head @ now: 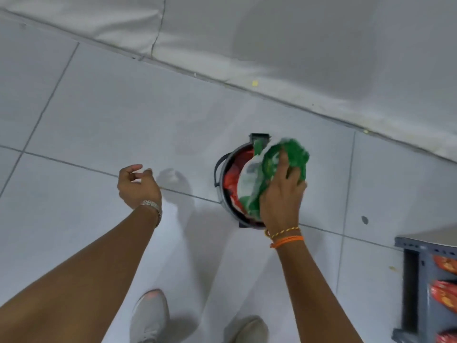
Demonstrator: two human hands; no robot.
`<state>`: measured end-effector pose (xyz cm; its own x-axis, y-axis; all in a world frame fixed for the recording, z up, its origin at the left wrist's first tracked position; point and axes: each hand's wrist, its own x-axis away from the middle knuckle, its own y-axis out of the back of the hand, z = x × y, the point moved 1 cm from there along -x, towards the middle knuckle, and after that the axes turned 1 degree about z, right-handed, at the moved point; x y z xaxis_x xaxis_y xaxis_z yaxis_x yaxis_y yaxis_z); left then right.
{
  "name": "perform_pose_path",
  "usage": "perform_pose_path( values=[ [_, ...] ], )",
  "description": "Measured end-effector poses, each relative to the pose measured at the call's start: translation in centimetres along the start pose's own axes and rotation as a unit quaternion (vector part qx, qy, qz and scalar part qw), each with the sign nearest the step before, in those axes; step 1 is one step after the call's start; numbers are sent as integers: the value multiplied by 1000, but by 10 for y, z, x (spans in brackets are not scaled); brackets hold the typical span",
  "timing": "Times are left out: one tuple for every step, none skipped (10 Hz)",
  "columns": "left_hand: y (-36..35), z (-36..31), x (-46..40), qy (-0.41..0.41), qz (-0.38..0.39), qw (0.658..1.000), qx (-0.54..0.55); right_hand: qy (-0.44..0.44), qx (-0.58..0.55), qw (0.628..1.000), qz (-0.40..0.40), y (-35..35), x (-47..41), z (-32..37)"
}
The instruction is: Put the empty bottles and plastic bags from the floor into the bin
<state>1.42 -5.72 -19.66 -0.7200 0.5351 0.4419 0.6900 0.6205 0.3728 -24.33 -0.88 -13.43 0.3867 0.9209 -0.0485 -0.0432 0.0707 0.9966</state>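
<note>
Right hand [282,194] clutches green plastic bag [272,167] over bin [221,169] (seemingly touching contents); left hand [137,185] loose, empty.

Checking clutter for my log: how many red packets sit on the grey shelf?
3 on the shelf at lower right: top, middle, bottom. All are cut off by the frame edge; more may be hidden.

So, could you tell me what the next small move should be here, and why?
Probably push down and let go: the right hand grips the green plastic bag right over the open bin, already holding red wrappers. The left hand is empty.
</note>
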Motion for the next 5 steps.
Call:
perform_pose_path(
  values=[
    [-37,-8,30,-12,30,999,29,-23,-17,955,294,-64,-9,-16],
    [-63,-8,51,-28,58,997,29,-90,-77,903,413,-102,-18,-4],
    [-67,-7,69,-41,81,996,12,-73,-27,888,454,-116,-22,-3],
    [-58,-28,83,-38,100,994,9,-62,5,857,511,-86,-32,-5],
    [-55,-108,95,-99,81,992,-3,-35,-23,896,443,1,-61,-2]
  ],
)
